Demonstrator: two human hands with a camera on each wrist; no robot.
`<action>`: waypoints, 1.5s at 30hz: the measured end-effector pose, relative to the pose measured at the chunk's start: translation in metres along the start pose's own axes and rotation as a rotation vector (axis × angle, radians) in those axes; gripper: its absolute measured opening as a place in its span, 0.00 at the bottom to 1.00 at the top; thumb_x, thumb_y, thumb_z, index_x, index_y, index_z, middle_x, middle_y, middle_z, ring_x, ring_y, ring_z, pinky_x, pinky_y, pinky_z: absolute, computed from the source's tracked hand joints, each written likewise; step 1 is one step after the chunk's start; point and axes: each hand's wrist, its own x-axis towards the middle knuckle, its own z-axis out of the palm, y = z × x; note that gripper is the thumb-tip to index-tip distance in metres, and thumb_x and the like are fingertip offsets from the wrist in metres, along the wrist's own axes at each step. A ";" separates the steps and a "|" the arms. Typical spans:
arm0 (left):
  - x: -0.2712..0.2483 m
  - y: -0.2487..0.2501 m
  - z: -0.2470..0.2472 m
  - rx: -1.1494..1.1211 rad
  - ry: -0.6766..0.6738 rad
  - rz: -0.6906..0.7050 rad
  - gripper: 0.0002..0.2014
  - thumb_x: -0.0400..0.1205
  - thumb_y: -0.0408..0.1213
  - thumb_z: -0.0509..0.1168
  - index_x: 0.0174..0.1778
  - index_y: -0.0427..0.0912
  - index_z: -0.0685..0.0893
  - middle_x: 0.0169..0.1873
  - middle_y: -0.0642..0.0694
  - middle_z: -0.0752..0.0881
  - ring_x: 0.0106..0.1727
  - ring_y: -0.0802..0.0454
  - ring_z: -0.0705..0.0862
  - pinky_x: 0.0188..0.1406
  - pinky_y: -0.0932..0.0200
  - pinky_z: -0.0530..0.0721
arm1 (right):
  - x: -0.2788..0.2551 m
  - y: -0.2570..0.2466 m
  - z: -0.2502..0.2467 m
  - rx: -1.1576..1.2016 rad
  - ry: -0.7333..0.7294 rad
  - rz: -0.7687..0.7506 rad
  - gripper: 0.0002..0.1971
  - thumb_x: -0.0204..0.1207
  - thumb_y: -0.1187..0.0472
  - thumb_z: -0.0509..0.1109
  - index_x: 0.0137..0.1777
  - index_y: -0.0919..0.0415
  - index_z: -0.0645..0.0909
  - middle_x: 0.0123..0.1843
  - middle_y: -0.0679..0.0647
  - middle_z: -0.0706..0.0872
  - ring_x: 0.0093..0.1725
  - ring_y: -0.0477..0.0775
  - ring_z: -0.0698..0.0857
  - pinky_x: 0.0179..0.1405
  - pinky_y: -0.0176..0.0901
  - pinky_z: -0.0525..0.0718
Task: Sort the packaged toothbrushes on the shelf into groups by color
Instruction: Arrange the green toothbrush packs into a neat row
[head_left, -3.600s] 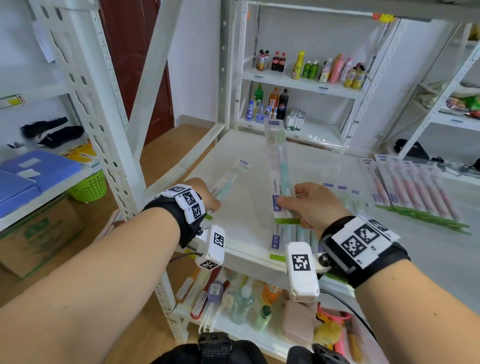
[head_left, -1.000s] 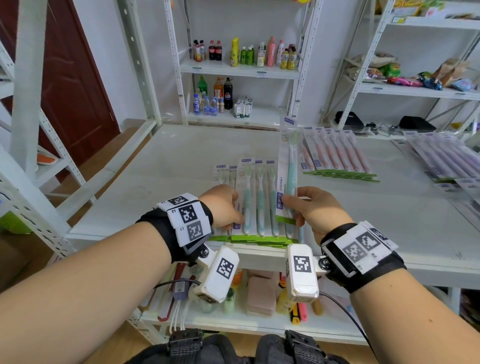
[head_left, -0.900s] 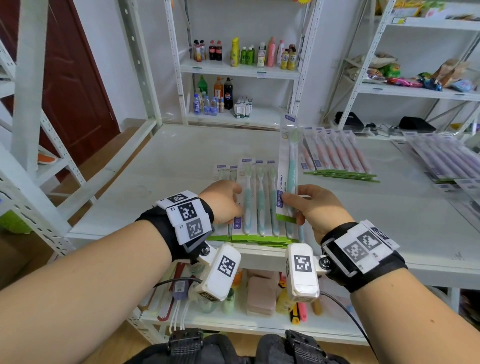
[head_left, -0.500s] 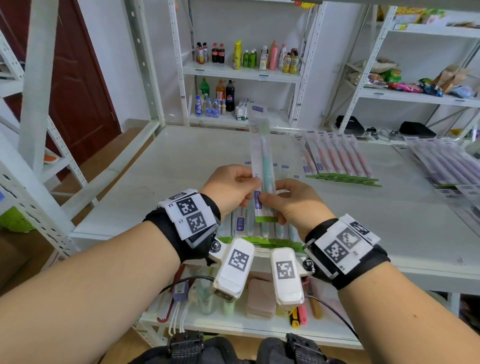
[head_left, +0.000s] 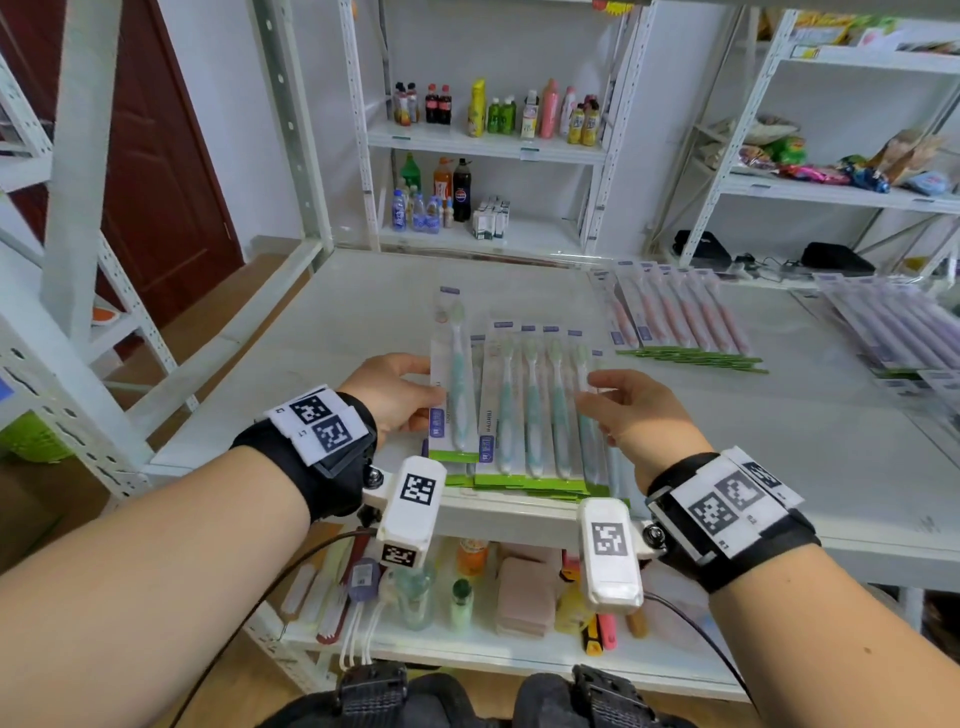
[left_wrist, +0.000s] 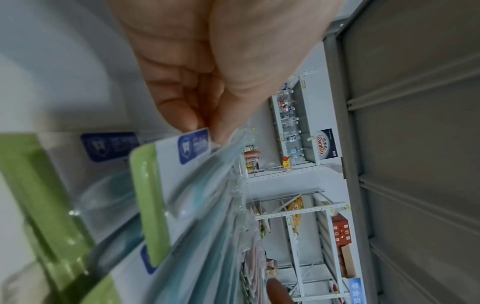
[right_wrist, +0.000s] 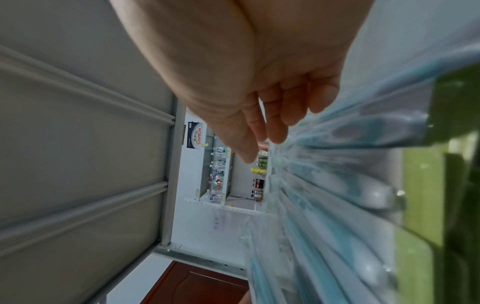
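Two hands: left hand (head_left: 390, 396) pinches teal toothbrush pack (head_left: 453, 379); right hand (head_left: 638, 411) spread beside teal row (head_left: 535, 410)

Head view looking forward and down over the shelf (head_left: 322, 332), both wrist views rolled sideways, close along the palms, all sharing the teal toothbrush packs (head_left: 535, 410) beside the drinks rack (head_left: 488, 140).

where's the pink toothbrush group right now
In the head view the pink toothbrush group lies on the white shelf, right of centre, between the teal row near the hands and the purple packs at far right.
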 end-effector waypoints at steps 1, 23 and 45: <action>0.000 -0.001 0.001 0.002 -0.016 -0.007 0.17 0.80 0.23 0.64 0.64 0.39 0.79 0.50 0.30 0.87 0.45 0.38 0.85 0.54 0.43 0.86 | -0.001 0.003 -0.001 -0.014 0.005 0.008 0.14 0.73 0.58 0.74 0.59 0.54 0.80 0.48 0.53 0.84 0.42 0.48 0.80 0.46 0.43 0.76; 0.020 -0.013 0.015 0.239 -0.045 0.023 0.18 0.78 0.30 0.69 0.64 0.43 0.82 0.39 0.43 0.89 0.28 0.55 0.84 0.29 0.65 0.84 | -0.008 0.012 -0.003 -0.171 -0.024 0.081 0.29 0.75 0.62 0.71 0.76 0.59 0.69 0.74 0.55 0.75 0.72 0.55 0.74 0.68 0.45 0.71; 0.020 -0.013 0.015 0.498 -0.022 0.182 0.27 0.75 0.38 0.72 0.70 0.43 0.76 0.55 0.46 0.84 0.46 0.53 0.83 0.52 0.56 0.82 | -0.016 0.009 0.001 -0.258 -0.076 0.088 0.30 0.76 0.58 0.71 0.77 0.53 0.67 0.75 0.54 0.73 0.59 0.50 0.77 0.36 0.27 0.76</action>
